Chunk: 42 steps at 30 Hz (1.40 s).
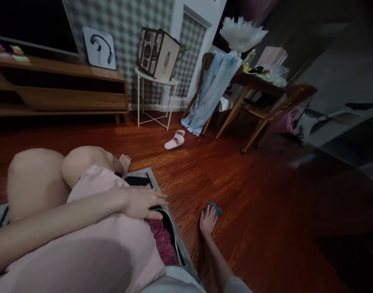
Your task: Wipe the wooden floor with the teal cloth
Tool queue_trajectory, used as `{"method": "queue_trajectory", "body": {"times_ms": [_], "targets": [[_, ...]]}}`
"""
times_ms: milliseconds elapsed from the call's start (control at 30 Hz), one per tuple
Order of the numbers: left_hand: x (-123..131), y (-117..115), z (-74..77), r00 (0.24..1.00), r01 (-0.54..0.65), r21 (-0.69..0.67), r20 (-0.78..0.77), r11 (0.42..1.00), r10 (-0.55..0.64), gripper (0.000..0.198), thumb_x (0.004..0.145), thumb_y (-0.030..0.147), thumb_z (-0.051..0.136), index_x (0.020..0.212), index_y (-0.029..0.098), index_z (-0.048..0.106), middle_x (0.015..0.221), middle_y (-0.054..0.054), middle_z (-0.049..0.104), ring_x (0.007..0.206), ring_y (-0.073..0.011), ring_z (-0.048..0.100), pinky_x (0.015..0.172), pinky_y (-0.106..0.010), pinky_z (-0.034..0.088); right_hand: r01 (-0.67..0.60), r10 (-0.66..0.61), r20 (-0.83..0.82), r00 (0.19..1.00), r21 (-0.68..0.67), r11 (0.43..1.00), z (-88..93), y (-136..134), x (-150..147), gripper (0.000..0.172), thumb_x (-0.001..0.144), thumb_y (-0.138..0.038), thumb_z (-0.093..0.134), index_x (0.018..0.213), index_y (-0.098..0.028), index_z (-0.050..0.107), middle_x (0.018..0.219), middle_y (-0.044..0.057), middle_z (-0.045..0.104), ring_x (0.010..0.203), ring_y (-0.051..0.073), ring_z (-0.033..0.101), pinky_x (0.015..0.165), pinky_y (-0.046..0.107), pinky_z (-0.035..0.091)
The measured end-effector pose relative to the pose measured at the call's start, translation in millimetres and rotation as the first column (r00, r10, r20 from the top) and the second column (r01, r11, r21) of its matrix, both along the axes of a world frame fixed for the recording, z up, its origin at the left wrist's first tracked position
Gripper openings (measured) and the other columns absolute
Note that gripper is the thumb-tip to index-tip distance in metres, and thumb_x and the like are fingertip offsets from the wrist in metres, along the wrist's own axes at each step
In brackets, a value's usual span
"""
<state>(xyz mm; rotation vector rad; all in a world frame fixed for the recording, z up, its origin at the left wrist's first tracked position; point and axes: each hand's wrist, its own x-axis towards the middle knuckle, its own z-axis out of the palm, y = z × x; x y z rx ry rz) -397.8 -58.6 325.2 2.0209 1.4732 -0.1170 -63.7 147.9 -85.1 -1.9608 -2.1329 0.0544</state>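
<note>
My left hand (143, 201) lies palm down over pale pink fabric (113, 240) across my lap, its fingers stretched out and holding nothing. Just below its fingertips is a crumpled dark red cloth-like thing (164, 240) beside a black, white-edged shape; I cannot make out what it is. To the right, my right hand (207, 221) reaches down to the wooden floor. Its fingers lie spread on top of a small blue-grey cloth (216, 209), pressed flat to the boards. The palm side of that hand is hidden.
A grey and black rug (152, 179) lies under me. Ahead are a pink slipper (175, 141), a white side table (155, 79) bearing a printed box (158, 53), and a wooden TV cabinet (73, 97). Right of them stand jeans (210, 89) over a chair and another wooden chair (271, 108).
</note>
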Motion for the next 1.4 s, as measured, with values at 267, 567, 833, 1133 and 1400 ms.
{"method": "queue_trajectory", "body": {"times_ms": [267,567,833,1133,1400], "targets": [[2,2,1.1,1.000,0.019,0.008,-0.008,1.000,-0.019,0.055,0.098,0.052,0.049,0.147,0.026,0.049,0.157,-0.009,0.038,0.137,-0.0324,0.045,0.111,-0.044,0.036,-0.380,0.383,-0.028,0.923,0.064,0.923,-12.6,-69,-79,0.062,0.100,-0.045,0.022,0.153,-0.016,0.035,0.163,0.012,0.027,0.152,0.024,0.016,0.120,0.049,0.017],[-3,1,-4.8,1.000,0.010,0.014,0.028,1.000,-0.011,0.058,0.097,0.055,0.048,0.147,0.027,0.049,0.158,-0.009,0.037,0.138,-0.0341,0.045,0.111,-0.045,0.035,-0.443,0.443,0.046,0.895,-0.015,0.896,14.6,9,-81,0.058,0.098,-0.036,0.026,0.152,-0.019,0.040,0.162,0.008,0.032,0.150,0.019,0.020,0.121,0.042,0.015],[-1,0,-1.9,1.000,0.000,0.029,0.029,1.000,0.000,0.056,0.097,0.053,0.049,0.146,0.026,0.051,0.157,-0.009,0.039,0.136,-0.0323,0.047,0.110,-0.041,0.036,-0.105,0.105,0.000,0.994,-0.008,0.994,5.0,19,-1,0.069,0.096,-0.044,0.013,0.153,-0.012,0.036,0.161,0.014,0.030,0.150,0.024,0.020,0.119,0.048,0.018],[0,0,-2.1,0.998,-0.006,0.041,0.058,0.999,0.004,0.053,0.096,0.052,0.052,0.142,0.026,0.056,0.154,-0.009,0.043,0.136,-0.0308,0.048,0.109,-0.040,0.037,-0.327,0.329,-0.043,0.943,0.045,0.944,-13.0,-69,-64,0.065,0.099,-0.047,0.021,0.154,-0.016,0.033,0.163,0.012,0.026,0.152,0.025,0.015,0.120,0.052,0.017],[0,0,-0.7,1.000,0.011,0.018,0.009,1.000,-0.012,0.056,0.097,0.053,0.049,0.146,0.027,0.051,0.157,-0.008,0.038,0.138,-0.0329,0.045,0.110,-0.042,0.036,-0.575,0.576,-0.012,0.817,0.045,0.817,-5.1,-51,-101,0.057,0.101,-0.044,0.025,0.152,-0.024,0.038,0.162,0.006,0.031,0.151,0.020,0.020,0.121,0.045,0.019]]}}
